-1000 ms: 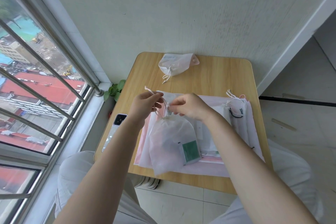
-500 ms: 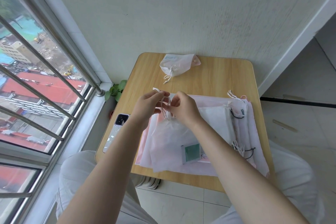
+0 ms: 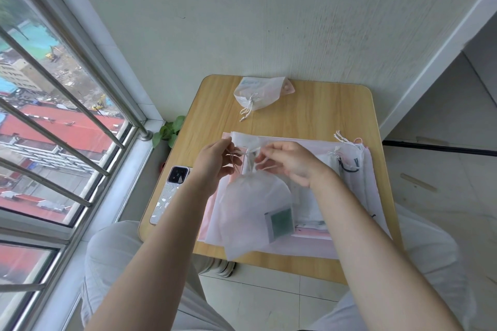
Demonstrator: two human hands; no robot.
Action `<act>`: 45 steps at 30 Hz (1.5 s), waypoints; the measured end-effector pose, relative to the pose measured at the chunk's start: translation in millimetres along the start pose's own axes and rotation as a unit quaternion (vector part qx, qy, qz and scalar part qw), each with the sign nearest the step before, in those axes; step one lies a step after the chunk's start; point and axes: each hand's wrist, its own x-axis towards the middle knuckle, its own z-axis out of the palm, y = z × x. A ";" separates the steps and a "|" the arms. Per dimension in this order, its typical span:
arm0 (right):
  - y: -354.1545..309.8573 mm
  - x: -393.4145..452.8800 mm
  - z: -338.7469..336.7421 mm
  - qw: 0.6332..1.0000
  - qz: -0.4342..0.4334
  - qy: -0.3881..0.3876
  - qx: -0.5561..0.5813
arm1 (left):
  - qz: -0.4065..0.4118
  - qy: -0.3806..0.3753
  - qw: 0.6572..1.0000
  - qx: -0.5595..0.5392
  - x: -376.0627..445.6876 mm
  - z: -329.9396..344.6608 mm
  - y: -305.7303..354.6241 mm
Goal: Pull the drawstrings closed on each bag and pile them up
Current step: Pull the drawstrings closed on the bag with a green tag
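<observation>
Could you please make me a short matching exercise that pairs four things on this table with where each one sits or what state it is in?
Things:
1. cinched white bag
2. phone
3. bag with green card
4. flat bags with black cords

Places or states:
A. left table edge
B. cords pinched by both hands
C. far end, near the wall
D. right side of the stack

Pairs: 1-C, 2-A, 3-B, 4-D

Soft daylight pours in through the window (image 3: 53, 126) on my left, leaving everything bright and evenly lit, with faint shadows. The wide lens bends the wall (image 3: 269, 21) and window bars near the edges; my forearms look slightly blurred.
</observation>
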 end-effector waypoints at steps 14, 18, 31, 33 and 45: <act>-8.3 -0.9 3.1 0.988 -0.048 0.147 0.011 | -0.014 0.005 0.999 0.042 0.4 -0.1 -9.3; -10.6 -0.7 12.2 0.935 -0.090 0.149 -0.310 | 0.001 -0.019 0.998 0.060 0.3 3.0 -7.3; -13.4 -10.1 10.5 0.865 0.002 0.037 -0.500 | 0.067 0.139 0.920 0.360 6.2 -16.7 -30.3; -11.7 -7.4 9.1 0.855 0.012 0.020 -0.518 | 0.137 0.071 0.890 0.430 3.3 -14.0 -25.9; -11.9 -9.9 16.8 0.827 -0.006 0.009 -0.563 | 0.087 -0.076 0.850 0.515 -2.7 11.4 -14.0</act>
